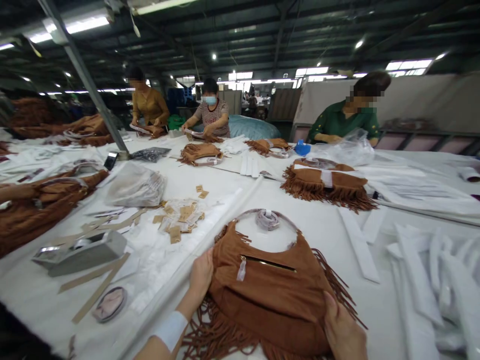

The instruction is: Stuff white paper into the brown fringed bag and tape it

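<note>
Left hand (202, 272), right hand (344, 327) — fingers clamped on fringed handbag (268, 302); tape dispenser (90, 255) near left, white strips (418, 280) near right.

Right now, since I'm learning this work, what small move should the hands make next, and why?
Probably steady the brown bag with the left hand and smooth the right-side fringe with the right hand: both hands hold the bag's sides, and those strands splay outward over the white table.
</note>
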Demonstrator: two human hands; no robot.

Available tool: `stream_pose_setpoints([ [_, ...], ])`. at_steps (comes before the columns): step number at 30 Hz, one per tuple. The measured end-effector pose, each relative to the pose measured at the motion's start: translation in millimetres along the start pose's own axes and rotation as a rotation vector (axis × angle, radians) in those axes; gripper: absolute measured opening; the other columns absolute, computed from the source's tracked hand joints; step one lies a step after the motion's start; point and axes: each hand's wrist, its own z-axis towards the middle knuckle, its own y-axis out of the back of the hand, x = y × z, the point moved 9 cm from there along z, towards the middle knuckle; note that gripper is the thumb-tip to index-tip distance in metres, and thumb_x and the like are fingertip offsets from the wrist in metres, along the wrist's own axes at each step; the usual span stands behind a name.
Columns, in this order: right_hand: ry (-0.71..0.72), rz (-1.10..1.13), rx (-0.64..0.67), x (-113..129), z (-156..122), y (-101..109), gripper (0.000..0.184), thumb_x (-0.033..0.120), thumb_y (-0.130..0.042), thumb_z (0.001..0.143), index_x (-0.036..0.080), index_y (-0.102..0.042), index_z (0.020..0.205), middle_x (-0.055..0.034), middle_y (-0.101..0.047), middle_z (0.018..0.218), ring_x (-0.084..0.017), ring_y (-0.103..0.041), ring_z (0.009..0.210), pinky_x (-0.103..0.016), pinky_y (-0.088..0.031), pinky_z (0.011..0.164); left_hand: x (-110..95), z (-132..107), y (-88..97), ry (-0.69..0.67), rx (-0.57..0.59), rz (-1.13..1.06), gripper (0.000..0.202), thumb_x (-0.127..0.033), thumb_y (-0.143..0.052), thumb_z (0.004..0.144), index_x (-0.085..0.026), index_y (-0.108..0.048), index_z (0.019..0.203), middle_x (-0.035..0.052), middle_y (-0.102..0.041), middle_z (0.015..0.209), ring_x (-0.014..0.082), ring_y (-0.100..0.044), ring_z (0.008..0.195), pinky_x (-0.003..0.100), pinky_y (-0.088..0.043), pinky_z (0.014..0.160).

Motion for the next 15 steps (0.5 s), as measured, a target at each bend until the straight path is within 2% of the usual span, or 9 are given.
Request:
stream_pose_setpoints([
  [3, -0.187, 0.099, 0.114, -18, 2, -1, 0.06, 0.065, -0.021, 0.086, 0.021, -0.06, 0.075, -0.0141, -0.066, 0.065, -0.031, -0.065, 0.065, -0.04, -0.047, 0.063, 7, -2, 11.1, 0.026, 0.026, 0.006, 0.043, -0.046, -0.036, 0.093, -0.017, -0.064, 0.076, 0.0158, -0.069, 0.079, 0.0266, -0.066, 0.08, 0.033, -0.046, 0.07],
  [5, -0.286, 0.151, 0.254, -27, -1, -4, 0.06, 0.069, -0.022, 0.083, 0.024, -0.058, 0.067, -0.0145, -0.066, 0.064, -0.033, -0.067, 0.071, -0.042, -0.049, 0.069, 14, -5, 15.6, 0.052, 0.071, -0.007, 0.047, -0.051, -0.037, 0.091, -0.017, -0.062, 0.073, 0.0147, -0.069, 0.077, 0.0276, -0.066, 0.079, 0.035, -0.046, 0.072],
  [7, -0.316, 0.218, 0.373, -27, -5, -4, 0.064, 0.07, -0.02, 0.082, 0.024, -0.06, 0.064, -0.0158, -0.068, 0.067, -0.034, -0.067, 0.076, -0.044, -0.049, 0.073, 19, -9, 14.6, 0.076, 0.144, -0.049, 0.052, -0.057, -0.036, 0.089, -0.017, -0.062, 0.069, 0.0128, -0.069, 0.073, 0.0277, -0.066, 0.078, 0.035, -0.046, 0.072],
  [9, -0.285, 0.3, 0.399, -20, -5, 2, 0.068, 0.069, -0.016, 0.083, 0.022, -0.063, 0.067, -0.0175, -0.071, 0.079, -0.034, -0.067, 0.087, -0.043, -0.049, 0.079, 20, -9, 9.4, 0.091, 0.222, -0.107, 0.057, -0.061, -0.033, 0.088, -0.017, -0.065, 0.07, 0.0117, -0.071, 0.077, 0.0279, -0.067, 0.081, 0.035, -0.048, 0.073],
  [11, -0.278, 0.353, 0.362, -16, 1, 11, 0.074, 0.063, -0.007, 0.087, 0.021, -0.065, 0.071, -0.0184, -0.072, 0.089, -0.032, -0.065, 0.094, -0.041, -0.048, 0.082, 18, -4, 3.4, 0.106, 0.273, -0.154, 0.06, -0.061, -0.031, 0.088, -0.015, -0.068, 0.075, 0.0124, -0.073, 0.083, 0.0291, -0.067, 0.087, 0.035, -0.049, 0.075],
  [13, -0.304, 0.373, 0.371, -15, 7, 12, 0.078, 0.06, -0.002, 0.089, 0.019, -0.066, 0.068, -0.0181, -0.071, 0.082, -0.031, -0.067, 0.089, -0.04, -0.049, 0.078, 14, 4, -3.5, 0.116, 0.309, -0.178, 0.062, -0.06, -0.03, 0.088, -0.013, -0.069, 0.078, 0.0146, -0.073, 0.085, 0.0303, -0.068, 0.089, 0.036, -0.05, 0.077],
  [15, -0.311, 0.399, 0.401, -13, 13, 10, 0.076, 0.06, -0.007, 0.09, 0.018, -0.066, 0.066, -0.0159, -0.07, 0.073, -0.029, -0.067, 0.083, -0.038, -0.051, 0.075, 12, 12, -9.8, 0.128, 0.328, -0.173, 0.062, -0.059, -0.033, 0.087, -0.011, -0.07, 0.077, 0.0165, -0.073, 0.084, 0.0303, -0.069, 0.087, 0.036, -0.052, 0.077],
])
